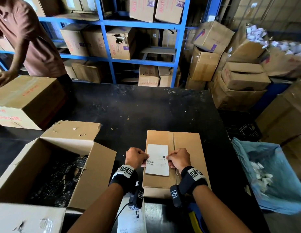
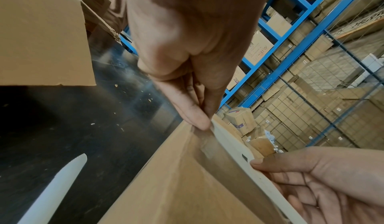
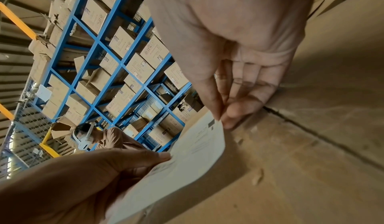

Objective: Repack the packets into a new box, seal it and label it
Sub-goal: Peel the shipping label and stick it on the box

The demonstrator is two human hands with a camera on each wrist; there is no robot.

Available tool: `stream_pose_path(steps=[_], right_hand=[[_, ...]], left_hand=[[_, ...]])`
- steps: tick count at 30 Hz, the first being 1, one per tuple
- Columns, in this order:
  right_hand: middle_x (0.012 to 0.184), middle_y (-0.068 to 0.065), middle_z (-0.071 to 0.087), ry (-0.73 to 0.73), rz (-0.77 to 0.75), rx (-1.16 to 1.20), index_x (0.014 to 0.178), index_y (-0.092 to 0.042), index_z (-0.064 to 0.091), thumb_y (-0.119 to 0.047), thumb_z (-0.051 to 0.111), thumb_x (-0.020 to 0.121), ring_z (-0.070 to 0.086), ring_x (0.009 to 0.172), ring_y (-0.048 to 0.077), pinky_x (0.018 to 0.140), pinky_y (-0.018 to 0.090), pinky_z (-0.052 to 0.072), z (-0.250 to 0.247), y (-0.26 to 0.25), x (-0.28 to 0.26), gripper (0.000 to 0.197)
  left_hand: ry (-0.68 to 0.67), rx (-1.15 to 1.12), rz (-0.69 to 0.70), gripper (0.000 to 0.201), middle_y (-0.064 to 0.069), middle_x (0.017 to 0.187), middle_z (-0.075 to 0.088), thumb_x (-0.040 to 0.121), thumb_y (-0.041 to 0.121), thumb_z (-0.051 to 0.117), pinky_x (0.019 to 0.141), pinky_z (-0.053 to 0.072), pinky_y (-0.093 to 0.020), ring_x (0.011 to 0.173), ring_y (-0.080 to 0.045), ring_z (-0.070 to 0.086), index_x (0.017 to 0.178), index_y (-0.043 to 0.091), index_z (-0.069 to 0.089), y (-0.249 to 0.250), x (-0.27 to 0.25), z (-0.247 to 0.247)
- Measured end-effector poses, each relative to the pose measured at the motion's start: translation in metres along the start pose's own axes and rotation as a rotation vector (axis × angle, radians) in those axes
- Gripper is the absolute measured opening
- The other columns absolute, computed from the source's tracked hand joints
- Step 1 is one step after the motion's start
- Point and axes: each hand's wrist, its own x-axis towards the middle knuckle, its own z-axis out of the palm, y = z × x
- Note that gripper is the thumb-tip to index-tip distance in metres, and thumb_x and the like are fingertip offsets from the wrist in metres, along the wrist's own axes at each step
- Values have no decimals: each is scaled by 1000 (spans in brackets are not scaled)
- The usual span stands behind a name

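Observation:
A closed cardboard box (image 1: pixel 185 145) lies flat on the black table in front of me. Above its left half I hold a white shipping label (image 1: pixel 157 159) with barcodes. My left hand (image 1: pixel 136 157) pinches the label's left edge between thumb and fingers. My right hand (image 1: pixel 178 159) pinches its right edge. In the left wrist view the label (image 2: pixel 234 143) stands a little off the box top (image 2: pixel 176 178), its underside in shadow. The right wrist view shows the label (image 3: pixel 187 160) lifted above the box's centre seam (image 3: pixel 311 132).
An open box (image 1: pixel 50 167) with dark packets stands at my left. A second person (image 1: pixel 28 39) leans on a large box (image 1: pixel 27 100) at far left. A blue bag (image 1: pixel 270 175) of paper scraps hangs at right. Blue racks (image 1: pixel 112 59) with cartons stand behind the table.

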Motion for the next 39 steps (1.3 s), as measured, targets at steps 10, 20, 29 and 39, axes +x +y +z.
stream_pose_path(steps=[10, 20, 29, 39], right_hand=[[77, 11, 77, 5, 5, -27, 86, 0, 71, 1, 74, 85, 71, 53, 16, 44, 23, 52, 2, 0, 3, 4], [77, 11, 76, 12, 14, -50, 83, -1, 70, -1, 76, 84, 76, 60, 21, 44, 24, 53, 5, 0, 5, 6], [80, 13, 76, 32, 12, -66, 79, -2, 71, 0, 78, 81, 75, 60, 25, 45, 26, 55, 7, -2, 2, 8], [80, 13, 77, 25, -3, -125, 78, -2, 70, -1, 76, 83, 75, 60, 23, 48, 30, 60, 3, -7, -5, 8]], left_hand=[[26, -27, 19, 9, -20, 78, 74, 80, -5, 76, 50, 58, -26, 59, -21, 74, 82, -12, 70, 0, -4, 1], [41, 52, 23, 8, -17, 75, 74, 78, -4, 78, 53, 62, -33, 61, -23, 75, 74, -4, 71, -1, -1, 2], [30, 180, 14, 7, -9, 74, 73, 82, 2, 77, 45, 53, -19, 53, -11, 71, 80, 0, 70, 8, 0, 2], [15, 373, -2, 30, -4, 61, 74, 75, 34, 86, 64, 64, -33, 53, -15, 73, 73, 9, 71, -2, 12, -12]])
